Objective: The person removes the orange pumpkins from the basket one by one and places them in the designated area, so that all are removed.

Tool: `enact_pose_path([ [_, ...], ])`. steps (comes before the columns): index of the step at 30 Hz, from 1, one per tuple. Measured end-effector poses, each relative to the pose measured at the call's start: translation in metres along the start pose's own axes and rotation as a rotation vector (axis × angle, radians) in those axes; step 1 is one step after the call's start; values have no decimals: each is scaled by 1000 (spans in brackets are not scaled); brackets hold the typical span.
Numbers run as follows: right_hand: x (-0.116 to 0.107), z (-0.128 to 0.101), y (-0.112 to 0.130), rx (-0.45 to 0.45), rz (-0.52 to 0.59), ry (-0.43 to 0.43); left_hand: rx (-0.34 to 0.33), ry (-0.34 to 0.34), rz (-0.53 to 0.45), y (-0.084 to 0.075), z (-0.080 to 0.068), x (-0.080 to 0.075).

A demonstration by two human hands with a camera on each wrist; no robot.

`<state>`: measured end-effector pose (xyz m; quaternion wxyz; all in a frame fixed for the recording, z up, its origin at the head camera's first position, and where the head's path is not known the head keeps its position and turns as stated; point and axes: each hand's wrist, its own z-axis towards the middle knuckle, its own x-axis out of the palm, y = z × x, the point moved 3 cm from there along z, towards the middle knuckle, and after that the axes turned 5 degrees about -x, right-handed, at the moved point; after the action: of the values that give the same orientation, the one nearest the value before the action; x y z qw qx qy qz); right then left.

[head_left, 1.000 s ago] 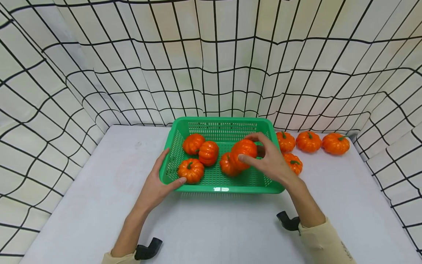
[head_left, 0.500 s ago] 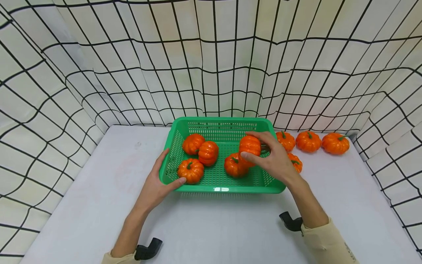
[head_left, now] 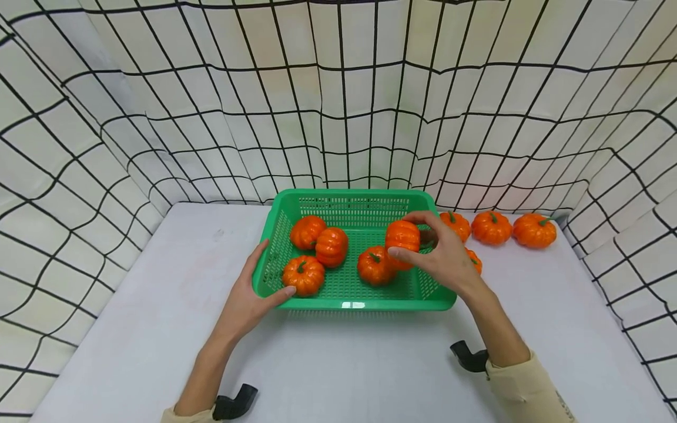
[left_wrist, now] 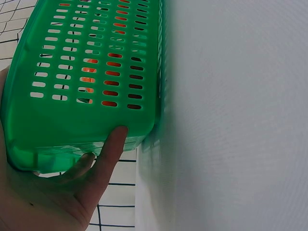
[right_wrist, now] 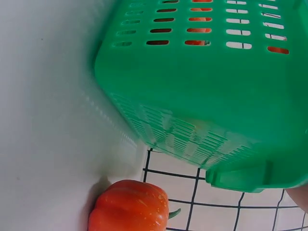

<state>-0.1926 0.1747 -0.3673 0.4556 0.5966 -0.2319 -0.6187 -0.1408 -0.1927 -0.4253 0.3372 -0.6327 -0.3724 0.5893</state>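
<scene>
A green slotted basket (head_left: 349, 304) stands on the white table and holds several small orange pumpkins. My right hand (head_left: 441, 258) grips one pumpkin (head_left: 402, 235) over the basket's right half, beside another pumpkin (head_left: 374, 265) lying inside. My left hand (head_left: 248, 296) clasps the basket's front left corner, thumb on the front wall. In the left wrist view the fingers (left_wrist: 108, 154) curl round the basket (left_wrist: 91, 72) corner. The right wrist view looks at the basket's outer wall (right_wrist: 202, 72) and one pumpkin (right_wrist: 130, 207) on the table beside it.
Three pumpkins (head_left: 492, 227) sit in a row on the table right of the basket, and a further one (head_left: 474, 260) lies partly behind my right hand. A black-gridded white cloth (head_left: 338, 88) walls in the table on three sides.
My right hand has carried its pumpkin a little back and to the right over the basket, uncovering the pumpkin beneath it. The left hand has stayed on the basket corner.
</scene>
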Motion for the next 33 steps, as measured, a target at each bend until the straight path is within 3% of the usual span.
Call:
enact_pose_path([
  [7, -1, -3, -1, -16, 58, -3, 0, -1, 1, 2, -2, 0],
  [22, -15, -10, -7, -7, -36, -58, 8, 2, -9, 1, 2, 2],
  [33, -25, -16, -13, -14, 40, -66, 5, -4, -13, 1, 0, 0],
])
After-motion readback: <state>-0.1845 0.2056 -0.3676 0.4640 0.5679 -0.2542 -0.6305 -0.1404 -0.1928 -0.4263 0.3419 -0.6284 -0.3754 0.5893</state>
